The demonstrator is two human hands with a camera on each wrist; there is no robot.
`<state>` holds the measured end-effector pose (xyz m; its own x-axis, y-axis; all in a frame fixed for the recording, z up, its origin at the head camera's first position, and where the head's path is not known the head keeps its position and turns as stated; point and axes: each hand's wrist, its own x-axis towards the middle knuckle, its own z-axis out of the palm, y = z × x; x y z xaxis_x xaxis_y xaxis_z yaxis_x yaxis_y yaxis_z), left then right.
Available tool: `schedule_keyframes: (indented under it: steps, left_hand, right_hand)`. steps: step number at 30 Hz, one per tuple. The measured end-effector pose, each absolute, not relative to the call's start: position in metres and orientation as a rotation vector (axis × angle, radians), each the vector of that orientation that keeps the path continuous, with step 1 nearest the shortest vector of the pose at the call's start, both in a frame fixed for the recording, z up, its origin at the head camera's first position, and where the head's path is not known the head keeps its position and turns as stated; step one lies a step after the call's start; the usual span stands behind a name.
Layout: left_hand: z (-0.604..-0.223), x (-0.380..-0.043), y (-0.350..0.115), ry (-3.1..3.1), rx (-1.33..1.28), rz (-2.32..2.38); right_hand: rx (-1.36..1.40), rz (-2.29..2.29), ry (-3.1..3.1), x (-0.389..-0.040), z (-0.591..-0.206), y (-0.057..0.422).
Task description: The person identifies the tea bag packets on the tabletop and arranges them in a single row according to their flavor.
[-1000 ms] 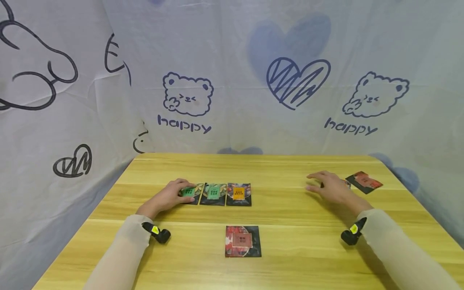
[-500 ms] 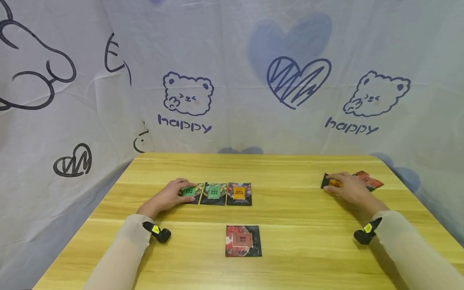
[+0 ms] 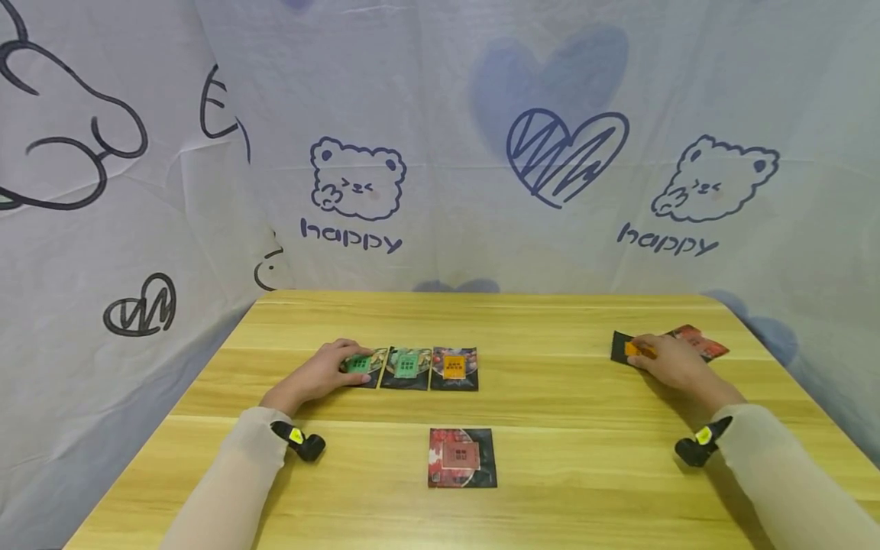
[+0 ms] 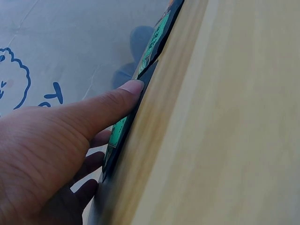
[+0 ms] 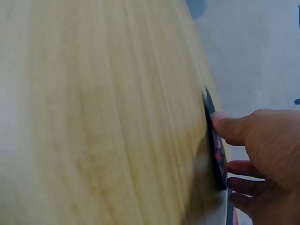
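- On the left half of the tabletop [image 3: 550, 428], well in from the left edge, a tidy row: left-end green-labelled sachet [image 3: 359, 365], middle green-labelled sachet [image 3: 406, 368], right-end orange-labelled sachet [image 3: 454, 368], sides close together.
- The left hand [image 3: 316, 376] is on the left-end one, thumb and fingers touching it; is that a pinch or just a steadying touch? Cannot tell.
- Across to the far right corner, and the right hand [image 3: 677, 372] grips a second orange-labelled sachet [image 3: 632, 349], thumb on its near side; whether it is clear of the wood, cannot tell.
- Just beyond that hand, towards the right edge, red-printed packaging [image 3: 711, 349] peeks out, partly covered; no sure count there.
- And a lone red-labelled sachet [image 3: 461, 457] lies flat, nearer the person, about midway between the side edges, no hand on it.
- The score, as I judge it: three lined up, so the arranging looks part done; the gripped one, the red packaging and the lone red one sit outside that row.
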<state>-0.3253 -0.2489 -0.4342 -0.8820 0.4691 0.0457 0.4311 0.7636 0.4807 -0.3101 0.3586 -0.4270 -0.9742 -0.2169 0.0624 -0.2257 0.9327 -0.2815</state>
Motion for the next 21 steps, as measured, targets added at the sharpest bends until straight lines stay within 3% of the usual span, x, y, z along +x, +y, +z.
schedule_keyframes:
  steps: [21]
  left_hand:
    - [-0.435,-0.325,-0.248,2.874,0.727,0.766]
  right_hand:
    - [0.343,0.424,-3.103,-0.307,-0.427,0.341]
